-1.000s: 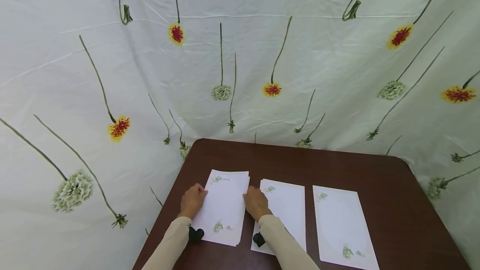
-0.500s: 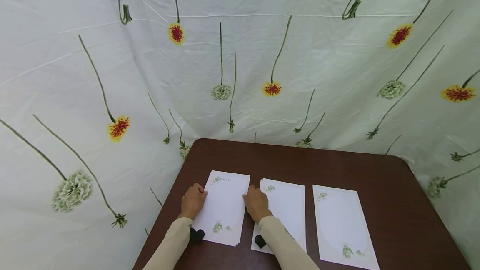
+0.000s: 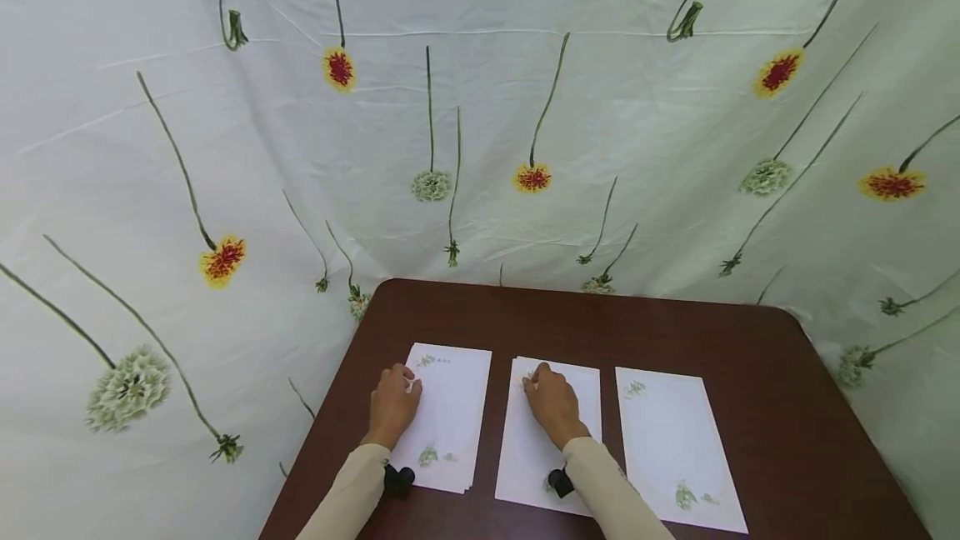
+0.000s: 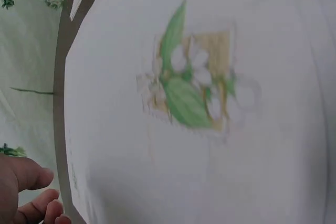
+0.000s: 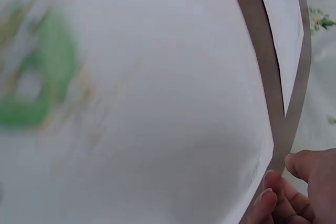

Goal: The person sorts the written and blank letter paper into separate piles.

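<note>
Three sets of white paper with pale green floral prints lie in a row. My left hand (image 3: 395, 407) is at the left edge of the left paper stack (image 3: 450, 407), which has a small line of print at its top. In the left wrist view a gap shows between my thumb (image 4: 34, 176) and the loosely bent fingers, with nothing in it. Over the upper part of the middle paper stack (image 3: 513, 457) is my right hand (image 3: 555, 407). The right wrist view shows its thumb apart from the bent fingers, beside the edge of the paper (image 5: 173, 77).
A third white sheet (image 3: 675, 440) lies to the right on the dark brown table (image 3: 585, 319). Behind and left of the table hangs a white cloth (image 3: 300, 148) printed with flowers. Black wrist straps with small devices (image 3: 399, 480) sit at the sleeves.
My right hand has left the left stack's right edge and moved right, over the middle stack. The left hand has shifted slightly right, onto its stack's edge. The head view has turned slightly.
</note>
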`<action>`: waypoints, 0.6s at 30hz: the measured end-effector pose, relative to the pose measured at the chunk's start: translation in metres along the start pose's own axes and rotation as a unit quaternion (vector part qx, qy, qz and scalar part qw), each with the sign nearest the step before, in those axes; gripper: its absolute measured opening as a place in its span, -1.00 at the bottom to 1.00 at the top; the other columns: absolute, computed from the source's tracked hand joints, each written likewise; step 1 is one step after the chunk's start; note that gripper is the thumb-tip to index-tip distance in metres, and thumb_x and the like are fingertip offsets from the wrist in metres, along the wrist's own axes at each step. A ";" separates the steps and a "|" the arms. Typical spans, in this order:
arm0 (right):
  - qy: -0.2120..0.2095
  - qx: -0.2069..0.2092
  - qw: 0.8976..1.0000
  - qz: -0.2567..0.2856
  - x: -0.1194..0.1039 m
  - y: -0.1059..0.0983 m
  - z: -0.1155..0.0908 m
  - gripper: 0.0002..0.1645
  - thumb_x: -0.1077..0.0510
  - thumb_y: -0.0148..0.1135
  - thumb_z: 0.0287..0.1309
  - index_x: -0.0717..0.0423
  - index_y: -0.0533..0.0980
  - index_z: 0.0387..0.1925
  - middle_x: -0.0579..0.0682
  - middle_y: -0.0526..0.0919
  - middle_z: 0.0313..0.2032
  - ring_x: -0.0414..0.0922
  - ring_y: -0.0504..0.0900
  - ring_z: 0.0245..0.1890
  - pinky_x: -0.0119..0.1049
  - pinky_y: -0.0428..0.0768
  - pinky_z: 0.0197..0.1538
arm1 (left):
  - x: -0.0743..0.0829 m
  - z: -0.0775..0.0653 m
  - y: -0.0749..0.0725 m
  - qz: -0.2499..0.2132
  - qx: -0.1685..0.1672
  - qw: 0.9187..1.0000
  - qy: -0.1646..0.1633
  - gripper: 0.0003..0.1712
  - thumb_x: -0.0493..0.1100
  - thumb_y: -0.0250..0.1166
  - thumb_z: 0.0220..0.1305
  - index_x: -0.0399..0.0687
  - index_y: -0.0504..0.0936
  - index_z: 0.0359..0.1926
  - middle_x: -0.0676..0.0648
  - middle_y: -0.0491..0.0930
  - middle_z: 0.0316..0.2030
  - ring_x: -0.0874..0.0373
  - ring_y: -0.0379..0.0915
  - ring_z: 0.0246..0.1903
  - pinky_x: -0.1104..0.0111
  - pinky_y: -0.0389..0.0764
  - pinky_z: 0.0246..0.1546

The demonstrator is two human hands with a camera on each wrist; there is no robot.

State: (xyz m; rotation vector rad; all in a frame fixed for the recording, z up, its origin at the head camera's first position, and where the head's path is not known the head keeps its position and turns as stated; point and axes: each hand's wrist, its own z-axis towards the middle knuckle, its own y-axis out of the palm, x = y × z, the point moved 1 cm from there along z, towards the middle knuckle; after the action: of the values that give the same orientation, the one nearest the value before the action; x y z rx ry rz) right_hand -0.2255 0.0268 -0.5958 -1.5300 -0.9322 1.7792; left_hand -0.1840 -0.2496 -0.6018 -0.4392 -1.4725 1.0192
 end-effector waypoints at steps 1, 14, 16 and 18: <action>0.008 0.004 1.000 -0.003 0.006 -0.006 -0.001 -0.74 0.07 0.31 0.30 0.17 0.48 -0.33 0.07 0.60 -0.52 -0.05 0.54 -0.58 -0.10 0.51 -0.45 | 0.004 -0.001 0.002 0.000 0.000 1.000 0.009 -0.82 -0.22 0.28 0.32 -0.24 0.51 -0.18 -0.19 0.48 -0.28 -0.14 0.48 -0.26 -0.02 0.36 -0.14; 0.107 -0.016 0.994 -0.011 0.076 -0.067 -0.028 -0.59 0.04 0.28 0.32 0.39 0.48 -0.19 0.15 0.61 -0.48 0.00 0.60 -0.57 -0.10 0.55 -0.49 | 0.074 -0.034 0.049 0.012 -0.046 0.991 0.126 -0.87 -0.21 0.32 0.27 -0.15 0.54 -0.33 -0.07 0.44 -0.37 -0.03 0.46 -0.34 0.08 0.39 -0.28; 0.110 -0.024 0.994 -0.010 0.082 -0.070 -0.033 -0.58 0.05 0.28 0.31 0.41 0.47 -0.20 0.14 0.60 -0.49 -0.01 0.58 -0.59 -0.11 0.54 -0.51 | 0.083 -0.037 0.056 0.014 -0.057 0.989 0.132 -0.86 -0.19 0.33 0.28 -0.14 0.54 -0.33 -0.06 0.43 -0.37 -0.03 0.45 -0.33 0.07 0.39 -0.27; 0.114 -0.024 0.993 -0.011 0.086 -0.072 -0.036 -0.57 0.05 0.29 0.30 0.43 0.49 -0.21 0.15 0.60 -0.46 -0.01 0.59 -0.56 -0.11 0.55 -0.50 | 0.091 -0.040 0.062 0.011 -0.069 0.988 0.136 -0.85 -0.18 0.34 0.29 -0.14 0.54 -0.34 -0.06 0.42 -0.37 -0.02 0.44 -0.33 0.06 0.39 -0.25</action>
State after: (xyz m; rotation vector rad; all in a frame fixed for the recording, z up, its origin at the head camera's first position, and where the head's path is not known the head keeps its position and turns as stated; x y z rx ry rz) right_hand -0.2025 0.1421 -0.5876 -1.7051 -0.8800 1.5386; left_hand -0.1822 -0.1322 -0.6003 -0.6695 -1.2975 0.8404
